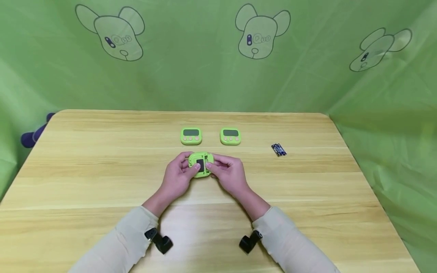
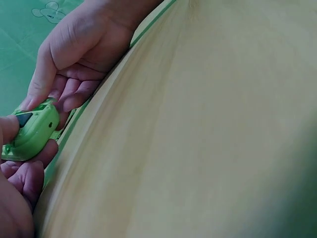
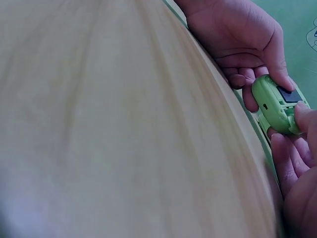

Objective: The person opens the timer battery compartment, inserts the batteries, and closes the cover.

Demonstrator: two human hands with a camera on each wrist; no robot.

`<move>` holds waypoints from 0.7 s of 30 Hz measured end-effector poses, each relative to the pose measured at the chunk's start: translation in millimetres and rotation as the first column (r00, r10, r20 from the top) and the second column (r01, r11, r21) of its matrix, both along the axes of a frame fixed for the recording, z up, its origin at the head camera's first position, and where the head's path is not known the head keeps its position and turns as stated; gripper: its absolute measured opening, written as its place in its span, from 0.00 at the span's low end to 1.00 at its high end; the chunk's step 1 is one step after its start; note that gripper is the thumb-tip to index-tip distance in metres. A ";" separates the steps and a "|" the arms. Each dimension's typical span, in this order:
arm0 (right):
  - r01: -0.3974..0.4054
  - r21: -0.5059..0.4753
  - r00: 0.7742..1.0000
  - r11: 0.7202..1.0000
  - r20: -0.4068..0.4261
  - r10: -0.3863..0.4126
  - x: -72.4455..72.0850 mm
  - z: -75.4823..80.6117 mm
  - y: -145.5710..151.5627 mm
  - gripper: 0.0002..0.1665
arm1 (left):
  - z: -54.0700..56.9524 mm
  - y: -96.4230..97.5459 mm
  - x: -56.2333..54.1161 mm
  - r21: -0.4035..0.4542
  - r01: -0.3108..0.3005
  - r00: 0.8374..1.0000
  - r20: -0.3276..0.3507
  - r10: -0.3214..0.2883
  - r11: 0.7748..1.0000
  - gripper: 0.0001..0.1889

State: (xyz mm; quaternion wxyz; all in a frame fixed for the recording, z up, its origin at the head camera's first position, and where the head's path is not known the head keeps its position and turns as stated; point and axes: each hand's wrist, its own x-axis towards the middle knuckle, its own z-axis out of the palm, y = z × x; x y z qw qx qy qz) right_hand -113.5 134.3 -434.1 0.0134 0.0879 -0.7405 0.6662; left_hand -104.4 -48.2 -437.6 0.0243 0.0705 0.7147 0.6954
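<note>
Both hands hold a green digital timer [image 1: 201, 162] between them, its back turned up, over the middle of the table. The left hand [image 1: 176, 175] grips its left side, thumb on the dark square pad [image 3: 289, 95] set in the back. On the other side, the right hand [image 1: 233, 175] pinches the timer, thumb pressing beside an uncovered battery slot [image 1: 206, 157]. Fingers of both hands curl beneath it. In the right wrist view, the green casing [image 3: 270, 99] shows a small dark hole in its edge.
Two more green timers, one on the left [image 1: 191, 136] and one on the right [image 1: 230, 136], lie screen up beyond the hands. Several small dark blue batteries [image 1: 279, 149] lie side by side to the right. Green curtain [image 1: 205, 83] hangs behind the wooden table [image 1: 102, 159].
</note>
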 end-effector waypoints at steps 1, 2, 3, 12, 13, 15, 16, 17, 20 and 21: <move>0.011 0.003 1.000 1.000 -0.008 -0.011 -0.7 -0.5 -0.4 0.17 | 0.5 0.0 0.2 -0.001 -0.013 1.000 -0.002 0.013 1.000 0.17; 0.026 0.003 0.999 1.000 -0.020 -0.026 -1.3 -0.8 -0.8 0.16 | 0.6 0.0 0.3 -0.003 -0.028 1.000 -0.002 0.028 1.000 0.17; 0.047 0.005 0.998 0.999 -0.035 -0.046 -1.5 -1.0 -1.2 0.16 | 0.7 0.2 0.4 -0.005 -0.041 0.999 -0.001 0.041 0.999 0.18; 0.164 0.001 0.986 0.986 -0.022 -0.164 -0.3 2.9 1.2 0.09 | -1.1 0.7 -0.2 0.006 -0.087 0.995 0.041 0.087 0.996 0.20; 0.158 -0.003 0.987 0.987 -0.009 -0.158 -0.5 3.4 2.4 0.09 | -1.3 0.6 -0.2 0.011 -0.086 0.995 0.045 0.086 0.996 0.20; 0.144 -0.002 0.989 0.990 0.029 -0.143 -1.0 5.0 4.8 0.10 | -1.7 0.5 -0.2 0.018 -0.085 0.995 0.050 0.084 0.996 0.20; 0.133 -0.003 0.990 0.991 0.040 -0.133 -1.3 5.6 6.3 0.10 | -1.6 0.5 -0.1 0.023 -0.084 0.995 0.051 0.083 0.996 0.20; 0.124 -0.008 0.991 0.992 0.058 -0.124 -3.4 2.1 8.4 0.10 | -1.5 0.5 0.0 0.025 -0.085 0.995 0.051 0.084 0.996 0.20; 0.108 0.008 0.987 0.994 0.122 -0.108 -3.4 5.2 12.8 0.12 | -1.0 0.2 0.3 0.024 -0.088 0.995 0.044 0.087 0.996 0.20; 0.106 0.013 0.985 0.994 0.138 -0.107 -3.1 6.0 14.7 0.13 | -0.6 0.0 0.5 0.024 -0.088 0.995 0.042 0.087 0.996 0.20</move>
